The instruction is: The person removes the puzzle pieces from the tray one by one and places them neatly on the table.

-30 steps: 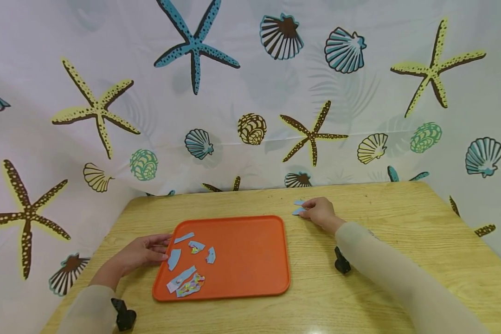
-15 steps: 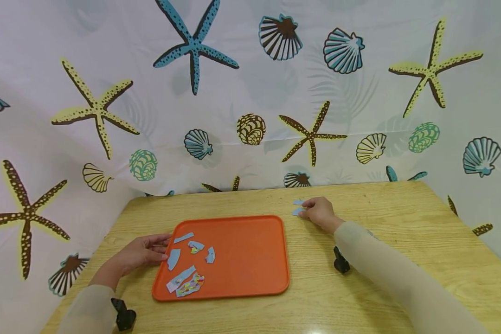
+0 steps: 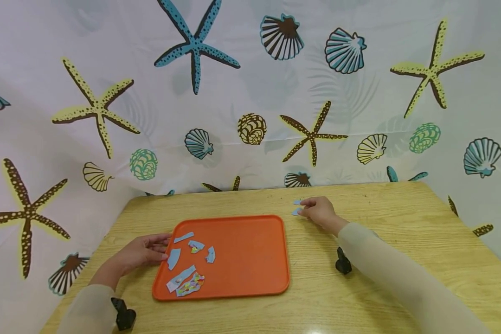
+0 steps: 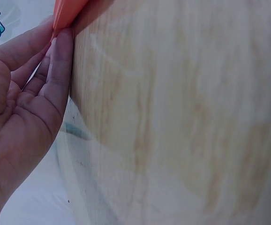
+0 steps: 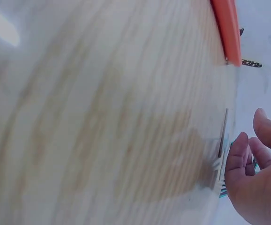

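My left hand (image 3: pixel 139 253) grips the left rim of an orange tray (image 3: pixel 250 255); in the left wrist view, thumb and fingers pinch the orange edge. My right hand (image 3: pixel 318 211) reaches to the back of the table, beyond the tray's upper right corner. Its fingers are over two flat light-blue cut-out pieces, a far piece (image 3: pixel 297 202) and a nearer piece (image 3: pixel 296 212), partly hiding both. In the right wrist view the right hand (image 5: pixel 259 173) has loosely bent fingers, with the thumb standing apart. Whether the fingertips touch the pieces cannot be told.
Several flat irregular pieces lie in the tray's left part, including a plain blue piece (image 3: pixel 173 259) and a multicoloured piece (image 3: pixel 190 285). The wooden table (image 3: pixel 359 204) ends at a shell-and-starfish patterned cloth (image 3: pixel 234 171) behind and at both sides.
The right hand's fingertips have shifted slightly left, covering more of the two blue pieces. The left hand, the tray and the pieces in it have stayed put.
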Demonstrator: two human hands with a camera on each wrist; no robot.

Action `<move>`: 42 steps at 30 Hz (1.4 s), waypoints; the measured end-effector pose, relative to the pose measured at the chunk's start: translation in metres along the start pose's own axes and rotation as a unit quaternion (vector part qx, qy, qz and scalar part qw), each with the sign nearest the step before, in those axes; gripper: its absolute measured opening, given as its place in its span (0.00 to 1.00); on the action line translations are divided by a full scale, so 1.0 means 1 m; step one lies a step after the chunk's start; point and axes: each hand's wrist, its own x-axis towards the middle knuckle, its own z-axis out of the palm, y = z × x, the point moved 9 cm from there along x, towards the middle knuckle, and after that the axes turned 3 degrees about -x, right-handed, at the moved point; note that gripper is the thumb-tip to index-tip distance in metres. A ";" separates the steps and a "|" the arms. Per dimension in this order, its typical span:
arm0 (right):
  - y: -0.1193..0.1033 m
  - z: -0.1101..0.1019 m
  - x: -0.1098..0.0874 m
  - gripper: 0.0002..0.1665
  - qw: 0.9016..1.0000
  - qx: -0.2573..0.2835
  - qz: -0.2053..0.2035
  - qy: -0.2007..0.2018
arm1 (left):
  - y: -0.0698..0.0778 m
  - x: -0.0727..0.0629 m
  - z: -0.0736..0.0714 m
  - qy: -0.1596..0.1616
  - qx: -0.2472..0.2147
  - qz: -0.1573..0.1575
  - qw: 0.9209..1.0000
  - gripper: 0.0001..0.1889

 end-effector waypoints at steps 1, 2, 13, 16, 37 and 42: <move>-0.002 0.001 -0.001 0.19 1.000 0.006 -0.004 -0.006 | 0.000 0.000 0.000 -0.001 0.001 0.001 1.000 0.38; -0.004 0.002 -0.001 0.20 1.000 0.012 -0.006 -0.009 | 0.001 0.000 0.000 -0.001 0.001 0.001 1.000 0.38; -0.033 0.035 -0.018 0.23 0.995 0.066 -0.022 -0.065 | 0.000 0.002 -0.001 0.000 0.005 -0.004 1.000 0.38; -0.041 0.046 -0.024 0.23 0.993 0.080 -0.030 -0.080 | 0.000 0.003 -0.002 0.001 0.005 -0.005 1.000 0.38; -0.082 0.135 -0.056 0.23 0.975 0.053 -0.050 -0.211 | -0.001 0.001 -0.001 0.010 0.010 -0.004 1.000 0.38; -0.087 0.152 -0.061 0.23 0.969 0.021 -0.051 -0.239 | -0.002 0.001 -0.002 0.009 0.009 -0.006 1.000 0.38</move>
